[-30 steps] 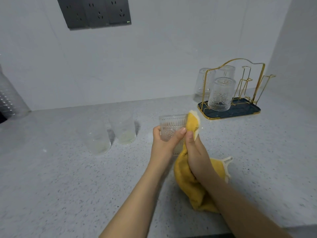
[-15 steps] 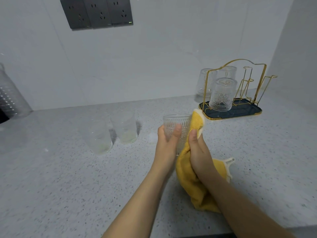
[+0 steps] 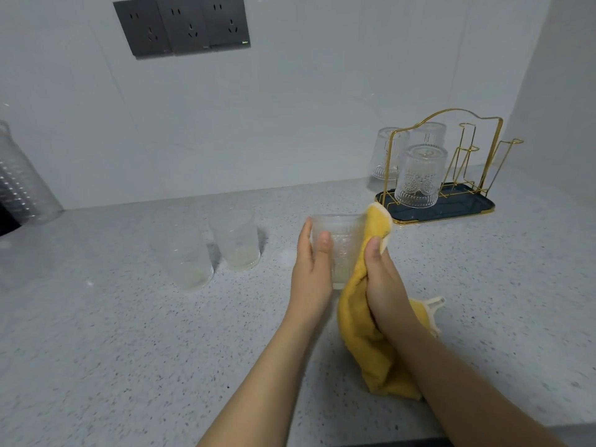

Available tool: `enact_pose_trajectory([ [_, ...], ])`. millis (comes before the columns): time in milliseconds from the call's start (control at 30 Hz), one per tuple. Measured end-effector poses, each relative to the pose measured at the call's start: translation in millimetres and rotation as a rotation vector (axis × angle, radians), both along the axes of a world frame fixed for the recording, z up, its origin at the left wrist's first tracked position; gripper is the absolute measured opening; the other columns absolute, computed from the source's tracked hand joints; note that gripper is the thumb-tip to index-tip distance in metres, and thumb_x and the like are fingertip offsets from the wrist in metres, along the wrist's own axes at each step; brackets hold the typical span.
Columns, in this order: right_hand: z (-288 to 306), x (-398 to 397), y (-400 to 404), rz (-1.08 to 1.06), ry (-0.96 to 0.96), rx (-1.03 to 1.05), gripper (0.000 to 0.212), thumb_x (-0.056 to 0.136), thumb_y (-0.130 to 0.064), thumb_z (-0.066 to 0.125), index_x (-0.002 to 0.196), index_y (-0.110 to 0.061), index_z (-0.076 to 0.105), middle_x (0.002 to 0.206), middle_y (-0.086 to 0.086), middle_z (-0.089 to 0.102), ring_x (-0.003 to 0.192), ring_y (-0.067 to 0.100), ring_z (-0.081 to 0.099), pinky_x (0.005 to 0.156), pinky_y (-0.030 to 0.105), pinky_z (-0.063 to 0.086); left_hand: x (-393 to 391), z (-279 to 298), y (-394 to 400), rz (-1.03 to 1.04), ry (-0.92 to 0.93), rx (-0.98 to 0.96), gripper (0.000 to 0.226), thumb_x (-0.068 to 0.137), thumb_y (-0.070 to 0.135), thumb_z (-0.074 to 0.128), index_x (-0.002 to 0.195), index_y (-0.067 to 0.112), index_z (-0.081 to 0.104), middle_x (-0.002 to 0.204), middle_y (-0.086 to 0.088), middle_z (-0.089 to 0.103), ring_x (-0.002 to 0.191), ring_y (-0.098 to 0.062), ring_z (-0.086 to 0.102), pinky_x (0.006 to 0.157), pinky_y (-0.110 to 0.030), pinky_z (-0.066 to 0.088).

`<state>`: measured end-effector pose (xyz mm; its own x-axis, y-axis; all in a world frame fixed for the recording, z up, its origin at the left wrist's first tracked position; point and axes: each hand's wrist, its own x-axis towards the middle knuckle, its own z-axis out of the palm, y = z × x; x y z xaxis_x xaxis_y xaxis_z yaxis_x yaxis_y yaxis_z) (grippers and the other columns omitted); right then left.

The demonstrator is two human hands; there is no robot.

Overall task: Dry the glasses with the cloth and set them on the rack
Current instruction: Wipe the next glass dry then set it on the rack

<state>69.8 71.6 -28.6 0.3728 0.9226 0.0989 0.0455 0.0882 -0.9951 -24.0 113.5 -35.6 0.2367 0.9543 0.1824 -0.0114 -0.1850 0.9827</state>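
Speckled grey countertop [image 3: 96, 350] is filling the lower two thirds of the frame, meeting a pale tiled wall [image 3: 290, 108] that is running across the top. Dark wall sockets [image 3: 182, 25] are sitting in a row at the upper left of the wall, and part of a clear ribbed container [image 3: 22, 182] is showing at the far left edge. At the right of the frame, a gold wire rack [image 3: 445, 169] on a dark tray is standing on the counter, holding three patterned glasses [image 3: 419, 175] upside down. A yellow cloth [image 3: 364, 333] is hanging in the lower centre, its top edge lying against the right side of the held glass [image 3: 342, 250]. The right hand [image 3: 383, 282] is gripping the cloth, thumb pressing it toward the glass. The left hand [image 3: 312, 272] is holding this upright glass at centre frame, above the counter, fingers wrapping behind it and thumb lying across its front. Two more upright glasses [image 3: 209, 250] are standing side by side on the counter at centre left, well apart from the rack.
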Motion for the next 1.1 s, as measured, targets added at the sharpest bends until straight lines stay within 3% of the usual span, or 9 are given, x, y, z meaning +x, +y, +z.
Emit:
enact_pose_trajectory([
  [100, -3.4, -7.4, -6.1, 0.051, -0.124, 0.075, 0.056, 0.092, -0.045, 0.022, 0.142, -0.022, 0.030, 0.122, -0.022, 0.040, 0.115, -0.006, 0.036, 0.078, -0.011, 0.023, 0.1, 1.9, -4.8, -0.058, -0.024, -0.039, 0.050, 0.092, 0.048, 0.050, 0.135, 0.024, 0.041, 0.126, 0.015, 0.057, 0.108, 0.009, 0.058, 0.080, -0.006, 0.047],
  [300, 6.3, 12.9, 4.3, -0.049, 0.265, -0.139, 0.056, 0.094, -0.054, 0.026, 0.116, -0.016, 0.060, 0.107, 0.006, 0.065, 0.101, 0.024, 0.061, 0.094, 0.039, 0.046, 0.6, -6.9, -3.2, -0.161, -0.133, -0.101, 0.053, 0.076, 0.034, 0.072, 0.122, 0.014, 0.056, 0.115, -0.011, 0.069, 0.103, -0.022, 0.068, 0.080, -0.029, 0.058],
  [433, 5.9, 13.2, 3.0, -0.073, 0.305, -0.147, 0.057, 0.092, -0.058, 0.026, 0.111, -0.017, 0.062, 0.102, 0.008, 0.067, 0.094, 0.024, 0.063, 0.084, 0.039, 0.052, 2.8, -1.9, -2.6, -0.142, -0.015, -0.090, 0.069, 0.065, 0.069, 0.074, 0.120, 0.031, 0.059, 0.129, -0.009, 0.059, 0.114, -0.019, 0.063, 0.094, -0.037, 0.054],
  [500, 2.7, 10.2, 4.5, -0.090, 0.218, -0.139, 0.069, 0.085, -0.067, 0.024, 0.130, -0.021, 0.050, 0.124, 0.005, 0.058, 0.115, 0.024, 0.055, 0.101, 0.043, 0.042, 2.1, -0.2, -4.2, -0.076, -0.005, -0.081, 0.074, 0.071, 0.070, 0.067, 0.132, 0.033, 0.049, 0.132, -0.003, 0.054, 0.113, -0.003, 0.060, 0.090, -0.023, 0.054],
  [600, 1.7, 4.7, -0.2, -0.069, 0.055, -0.060, 0.061, 0.091, -0.057, 0.021, 0.141, -0.025, 0.035, 0.133, -0.009, 0.043, 0.124, 0.007, 0.037, 0.103, 0.023, 0.026, 0.2, -0.3, -5.5, -0.076, -0.032, -0.083, 0.049, 0.098, 0.038, 0.047, 0.141, 0.023, 0.031, 0.108, 0.016, 0.051, 0.078, 0.028, 0.054, 0.062, 0.000, 0.044],
  [733, -0.4, 1.1, -5.4, 0.008, -0.068, -0.013, 0.052, 0.095, -0.047, 0.021, 0.140, -0.024, 0.034, 0.117, -0.019, 0.041, 0.110, -0.003, 0.036, 0.084, 0.002, 0.030, -0.3, 2.2, -6.6, -0.079, -0.088, -0.129, 0.075, 0.078, 0.054, 0.072, 0.137, 0.021, 0.038, 0.121, 0.002, 0.062, 0.107, -0.006, 0.065, 0.084, -0.024, 0.055],
  [833, 2.4, 11.4, 5.1, -0.049, 0.141, -0.122, 0.056, 0.093, -0.056, 0.023, 0.123, -0.021, 0.054, 0.117, -0.004, 0.058, 0.106, 0.014, 0.054, 0.095, 0.027, 0.042, 1.1, -3.0, -5.9, -0.128, -0.155, -0.172, 0.064, 0.072, 0.042, 0.076, 0.127, 0.020, 0.050, 0.117, -0.004, 0.068, 0.104, -0.019, 0.069, 0.089, -0.038, 0.056],
  [933, 5.9, 15.1, 7.2, -0.059, 0.301, -0.167, 0.048, 0.094, -0.055, 0.027, 0.097, -0.021, 0.062, 0.091, 0.005, 0.067, 0.083, 0.020, 0.063, 0.073, 0.034, 0.052, 1.5, -3.6, -3.6, -0.183, -0.160, -0.185, 0.047, 0.078, 0.040, 0.068, 0.121, 0.021, 0.058, 0.117, -0.004, 0.070, 0.106, -0.020, 0.068, 0.092, -0.038, 0.055],
  [1100, 1.1, 7.6, 5.7, -0.021, 0.194, -0.154, 0.075, 0.079, -0.071, 0.027, 0.136, -0.025, 0.044, 0.134, 0.004, 0.053, 0.120, 0.024, 0.051, 0.106, 0.044, 0.037, -1.4, 7.1, -6.4, -0.097, -0.105, -0.133, 0.047, 0.092, 0.043, 0.056, 0.135, 0.026, 0.050, 0.126, 0.007, 0.060, 0.103, -0.001, 0.064, 0.075, -0.007, 0.049],
])
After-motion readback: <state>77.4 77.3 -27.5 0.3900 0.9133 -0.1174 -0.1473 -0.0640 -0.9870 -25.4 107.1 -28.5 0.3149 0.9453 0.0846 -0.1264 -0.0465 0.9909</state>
